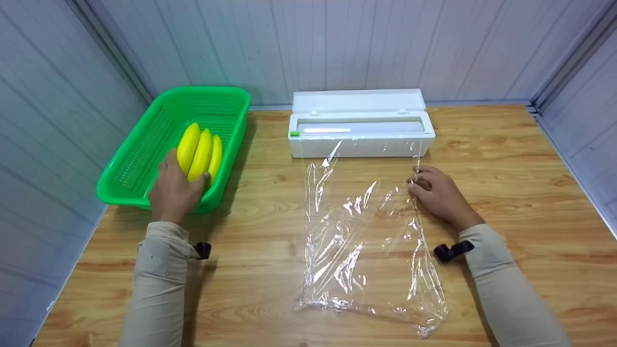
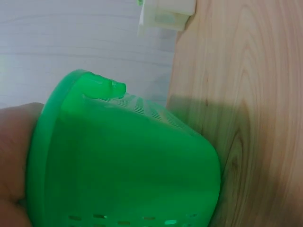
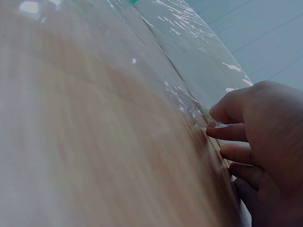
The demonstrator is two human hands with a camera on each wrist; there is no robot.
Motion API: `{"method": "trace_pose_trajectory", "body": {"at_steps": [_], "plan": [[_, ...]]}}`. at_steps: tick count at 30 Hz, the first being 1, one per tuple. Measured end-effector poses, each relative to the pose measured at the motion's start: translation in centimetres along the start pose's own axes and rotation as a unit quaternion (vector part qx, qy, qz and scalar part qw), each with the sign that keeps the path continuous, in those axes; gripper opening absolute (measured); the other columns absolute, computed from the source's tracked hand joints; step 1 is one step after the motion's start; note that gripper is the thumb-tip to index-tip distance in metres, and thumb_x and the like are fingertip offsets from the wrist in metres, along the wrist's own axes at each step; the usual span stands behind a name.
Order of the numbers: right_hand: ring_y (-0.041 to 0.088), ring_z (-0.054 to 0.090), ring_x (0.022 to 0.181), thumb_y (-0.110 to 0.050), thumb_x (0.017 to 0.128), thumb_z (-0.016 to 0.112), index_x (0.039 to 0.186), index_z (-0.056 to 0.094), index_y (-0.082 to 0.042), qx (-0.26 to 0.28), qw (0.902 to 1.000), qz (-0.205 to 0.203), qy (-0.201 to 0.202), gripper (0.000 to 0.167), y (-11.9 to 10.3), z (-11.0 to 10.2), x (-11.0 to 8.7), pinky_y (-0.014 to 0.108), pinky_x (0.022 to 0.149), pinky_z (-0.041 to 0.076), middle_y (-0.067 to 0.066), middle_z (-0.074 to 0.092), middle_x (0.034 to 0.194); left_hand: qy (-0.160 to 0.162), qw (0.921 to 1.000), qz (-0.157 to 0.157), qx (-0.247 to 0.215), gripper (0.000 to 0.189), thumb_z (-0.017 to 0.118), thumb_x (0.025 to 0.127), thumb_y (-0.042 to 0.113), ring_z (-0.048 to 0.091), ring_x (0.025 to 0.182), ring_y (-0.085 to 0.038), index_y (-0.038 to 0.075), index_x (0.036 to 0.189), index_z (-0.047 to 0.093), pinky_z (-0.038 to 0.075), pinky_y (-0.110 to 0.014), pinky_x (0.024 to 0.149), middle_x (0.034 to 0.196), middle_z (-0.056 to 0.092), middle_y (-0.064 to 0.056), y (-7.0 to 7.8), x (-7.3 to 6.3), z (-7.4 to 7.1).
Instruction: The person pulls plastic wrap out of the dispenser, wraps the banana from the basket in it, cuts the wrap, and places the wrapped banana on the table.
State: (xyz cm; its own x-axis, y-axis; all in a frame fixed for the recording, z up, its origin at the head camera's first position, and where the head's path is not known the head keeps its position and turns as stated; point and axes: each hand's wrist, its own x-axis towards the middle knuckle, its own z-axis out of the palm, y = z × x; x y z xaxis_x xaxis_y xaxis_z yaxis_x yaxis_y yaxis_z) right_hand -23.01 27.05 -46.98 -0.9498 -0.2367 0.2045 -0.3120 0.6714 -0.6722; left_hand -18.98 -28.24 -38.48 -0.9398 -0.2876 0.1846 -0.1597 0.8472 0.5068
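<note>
Three yellow bananas, joined side by side, lie in a green plastic basket. My left hand reaches over the basket's near rim and holds the bananas' near end, thumb on the right and fingers on the left. In the left wrist view the basket wall hides the bananas. A clear sheet of plastic wrap runs from a white dispenser box toward me across the table. My right hand pinches the wrap's right edge between thumb and forefinger, just in front of the box.
The wooden table meets a pale panelled wall behind the box. The dispenser's lid stands up at the back, and a small green piece sits at the left of its front edge. Side walls flank the table.
</note>
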Motion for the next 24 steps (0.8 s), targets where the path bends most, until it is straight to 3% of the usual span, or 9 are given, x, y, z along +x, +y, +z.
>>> {"method": "trace_pose_trajectory", "body": {"at_steps": [7,16,24], "plan": [[0.044,0.045,0.133,-0.015,0.094,0.069,0.106,0.071,-0.001,-0.002,1.0,0.002,0.0,0.019,0.08,0.03,0.0,0.056,0.114,0.028,0.02,0.052,0.143,0.013,0.9999,-0.001,-0.009,0.082,0.069,0.091,0.032,0.053,0.102,-0.041,0.007,0.155,0.024,0.047,-0.059,0.083,0.13,0.048,-0.025,-0.03,-0.06,0.03],[0.045,0.044,0.134,-0.014,0.094,0.068,0.106,0.071,0.001,-0.006,1.0,-0.001,-0.004,0.019,0.12,-0.17,0.12,0.057,0.114,0.027,0.022,0.051,0.143,0.045,0.9982,0.031,-0.025,0.077,0.069,0.087,0.021,0.054,0.097,-0.039,0.006,0.152,0.03,0.048,-0.057,0.079,0.123,0.052,-0.023,0.36,-0.21,0.09],[0.045,0.044,0.134,-0.014,0.094,0.067,0.105,0.071,0.0,0.002,1.0,0.004,-0.007,0.018,0.22,-0.09,0.1,0.056,0.114,0.027,0.021,0.05,0.144,0.061,0.9964,0.039,-0.045,0.078,0.069,0.085,0.016,0.051,0.105,-0.039,0.005,0.152,0.03,0.044,-0.055,0.088,0.131,0.048,-0.024,0.69,-0.26,-0.28]]}}
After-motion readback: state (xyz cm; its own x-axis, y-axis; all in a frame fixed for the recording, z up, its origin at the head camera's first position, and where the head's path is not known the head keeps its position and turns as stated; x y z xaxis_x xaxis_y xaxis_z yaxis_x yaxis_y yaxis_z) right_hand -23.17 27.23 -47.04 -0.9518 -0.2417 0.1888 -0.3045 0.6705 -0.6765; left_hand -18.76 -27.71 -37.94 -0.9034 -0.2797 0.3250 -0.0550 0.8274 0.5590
